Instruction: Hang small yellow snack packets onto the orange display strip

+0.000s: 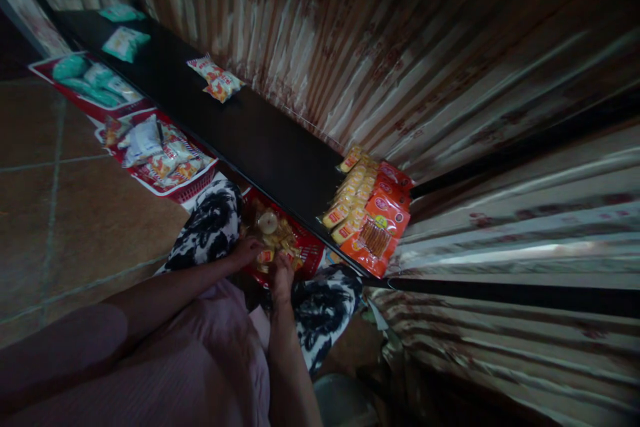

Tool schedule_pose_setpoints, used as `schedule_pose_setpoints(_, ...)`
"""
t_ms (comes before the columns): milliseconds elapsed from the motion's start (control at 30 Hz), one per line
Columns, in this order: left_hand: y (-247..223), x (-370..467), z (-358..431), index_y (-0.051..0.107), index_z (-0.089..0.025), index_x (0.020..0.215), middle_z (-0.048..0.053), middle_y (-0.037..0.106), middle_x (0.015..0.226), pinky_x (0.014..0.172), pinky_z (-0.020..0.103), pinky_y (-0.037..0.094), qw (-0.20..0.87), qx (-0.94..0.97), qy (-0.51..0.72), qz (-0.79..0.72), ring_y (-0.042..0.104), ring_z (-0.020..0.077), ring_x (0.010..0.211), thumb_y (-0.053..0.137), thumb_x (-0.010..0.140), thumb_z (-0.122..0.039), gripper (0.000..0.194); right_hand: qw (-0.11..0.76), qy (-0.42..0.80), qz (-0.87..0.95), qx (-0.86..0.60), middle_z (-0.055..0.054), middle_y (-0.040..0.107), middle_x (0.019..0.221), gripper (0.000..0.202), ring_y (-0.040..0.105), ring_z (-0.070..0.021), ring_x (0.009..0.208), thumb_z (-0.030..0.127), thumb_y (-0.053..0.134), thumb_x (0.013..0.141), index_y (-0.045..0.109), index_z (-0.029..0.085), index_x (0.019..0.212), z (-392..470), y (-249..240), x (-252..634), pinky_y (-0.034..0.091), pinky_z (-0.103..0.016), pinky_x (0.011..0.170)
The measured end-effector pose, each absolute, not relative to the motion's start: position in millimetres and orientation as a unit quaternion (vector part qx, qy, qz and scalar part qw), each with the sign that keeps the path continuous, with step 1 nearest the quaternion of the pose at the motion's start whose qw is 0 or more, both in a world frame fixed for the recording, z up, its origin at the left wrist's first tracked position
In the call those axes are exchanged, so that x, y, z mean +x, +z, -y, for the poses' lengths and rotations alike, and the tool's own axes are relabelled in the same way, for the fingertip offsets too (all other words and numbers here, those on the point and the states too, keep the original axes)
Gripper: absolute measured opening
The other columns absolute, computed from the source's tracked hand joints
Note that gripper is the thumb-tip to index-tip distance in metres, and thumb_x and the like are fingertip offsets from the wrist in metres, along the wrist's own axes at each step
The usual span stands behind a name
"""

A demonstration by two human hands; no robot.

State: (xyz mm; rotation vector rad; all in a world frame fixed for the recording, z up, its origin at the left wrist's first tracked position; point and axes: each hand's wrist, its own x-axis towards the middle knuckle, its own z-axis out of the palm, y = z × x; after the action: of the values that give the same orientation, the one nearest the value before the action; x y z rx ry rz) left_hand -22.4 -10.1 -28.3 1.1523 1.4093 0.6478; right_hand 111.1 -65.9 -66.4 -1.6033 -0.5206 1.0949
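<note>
Both hands are low over a red basket (313,255) between my knees, which holds several small yellow snack packets (285,232) and a round pale item (267,221). My left hand (247,251) reaches in from the left, its fingers closed at the edge of a yellow snack packet (265,256) with a red label. At the basket's near side, my right hand (283,271) has its fingers closed on another yellow packet, mostly covered by the hand. The dim light blurs the fingertips.
A long black shelf (265,140) runs past the basket, bearing yellow packets (354,190), orange snack bags (383,230), a white-and-orange bag (219,80) and green bags (126,44). Left stand baskets of white bags (167,157) and green bags (97,80). A pleated curtain (320,47) hangs behind.
</note>
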Motion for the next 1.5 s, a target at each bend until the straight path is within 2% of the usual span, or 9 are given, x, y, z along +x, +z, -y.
schedule_pose_setpoints(167, -35, -23, 8, 0.066, -0.016, 0.061, 0.002, 0.066, 0.065, 0.070, 0.027, 0.045, 0.598, 0.432, 0.303, -0.604, 0.061, 0.0196, 0.076, 0.058, 0.066, -0.024, 0.012, 0.541, 0.472, 0.196, -0.668, -0.005, 0.072, 0.097, 0.039, 0.063, -0.0186, 0.091, 0.036, 0.063, 0.066, 0.070, 0.021, 0.101, 66, -57, 107, 0.048, -0.028, 0.077)
schedule_pose_setpoints(300, -35, -23, 10, 0.065, -0.017, 0.057, 0.002, 0.065, 0.062, 0.067, 0.027, 0.045, 0.620, 0.392, 0.320, -0.599, 0.061, 0.0200, 0.075, 0.063, 0.062, -0.025, 0.010, 0.537, 0.511, 0.141, -0.656, -0.003, 0.069, 0.107, 0.041, 0.063, -0.0170, 0.091, 0.038, 0.063, 0.066, 0.068, 0.023, 0.104, 68, -47, 103, 0.049, -0.026, 0.069)
schedule_pose_setpoints(400, -27, -24, 13, 0.067, -0.017, 0.067, 0.003, 0.068, 0.070, 0.063, 0.027, 0.046, 0.643, 0.355, 0.330, -0.593, 0.062, 0.0189, 0.072, 0.064, 0.064, -0.029, 0.013, 0.527, 0.543, 0.104, -0.646, -0.002, 0.071, 0.096, 0.040, 0.064, -0.0157, 0.079, 0.037, 0.067, 0.063, 0.068, 0.022, 0.100, 71, -40, 98, 0.048, -0.024, 0.060)
schedule_pose_setpoints(500, -17, -26, 14, 0.066, -0.016, 0.078, 0.003, 0.068, 0.068, 0.054, 0.028, 0.044, 0.695, 0.259, 0.337, -0.579, 0.061, 0.0178, 0.059, 0.066, 0.068, -0.038, 0.024, 0.544, 0.564, 0.095, -0.613, -0.001, 0.071, 0.082, 0.038, 0.064, -0.0162, 0.070, 0.035, 0.071, 0.060, 0.068, 0.020, 0.095, 74, -35, 93, 0.049, -0.025, 0.057)
schedule_pose_setpoints(600, -12, -26, 12, 0.064, -0.015, 0.079, 0.003, 0.065, 0.060, 0.047, 0.027, 0.042, 0.722, 0.194, 0.349, -0.566, 0.059, 0.0164, 0.048, 0.064, 0.072, -0.041, 0.027, 0.576, 0.559, 0.070, -0.593, -0.002, 0.070, 0.084, 0.036, 0.065, -0.0161, 0.073, 0.033, 0.073, 0.058, 0.067, 0.019, 0.091, 75, -33, 92, 0.052, -0.027, 0.062)
schedule_pose_setpoints(767, -17, -25, 11, 0.063, -0.013, 0.078, 0.005, 0.068, 0.067, 0.056, 0.026, 0.048, 0.770, 0.187, 0.349, -0.501, 0.064, 0.0161, 0.059, 0.066, 0.070, -0.032, 0.021, 0.595, 0.542, 0.063, -0.590, -0.001, 0.068, 0.089, 0.039, 0.064, -0.0147, 0.079, 0.032, 0.071, 0.058, 0.062, 0.020, 0.094, 75, -33, 94, 0.052, -0.027, 0.068)
schedule_pose_setpoints(967, -25, -26, 17, 0.065, -0.014, 0.081, 0.005, 0.070, 0.073, 0.062, 0.028, 0.049, 0.776, 0.233, 0.342, -0.477, 0.066, 0.0177, 0.065, 0.076, 0.058, -0.031, 0.031, 0.583, 0.551, 0.137, -0.582, 0.002, 0.066, 0.082, 0.032, 0.061, -0.0126, 0.069, 0.034, 0.070, 0.060, 0.061, 0.021, 0.088, 76, -23, 89, 0.050, -0.024, 0.061)
schedule_pose_setpoints(1233, -32, -25, 17, 0.063, -0.014, 0.073, 0.002, 0.067, 0.063, 0.062, 0.029, 0.048, 0.760, 0.216, 0.347, -0.506, 0.063, 0.0153, 0.059, 0.080, 0.053, -0.033, 0.033, 0.573, 0.565, 0.174, -0.567, 0.003, 0.065, 0.079, 0.029, 0.060, -0.0120, 0.067, 0.033, 0.072, 0.062, 0.057, 0.022, 0.084, 78, -16, 89, 0.049, -0.024, 0.060)
schedule_pose_setpoints(1500, -28, -24, 18, 0.058, -0.015, 0.064, 0.001, 0.064, 0.058, 0.062, 0.029, 0.047, 0.746, 0.231, 0.341, -0.524, 0.061, 0.0146, 0.056, 0.080, 0.052, -0.035, 0.032, 0.584, 0.569, 0.143, -0.561, 0.002, 0.065, 0.077, 0.035, 0.060, -0.0131, 0.063, 0.034, 0.071, 0.061, 0.058, 0.022, 0.091, 77, -18, 89, 0.049, -0.026, 0.060)
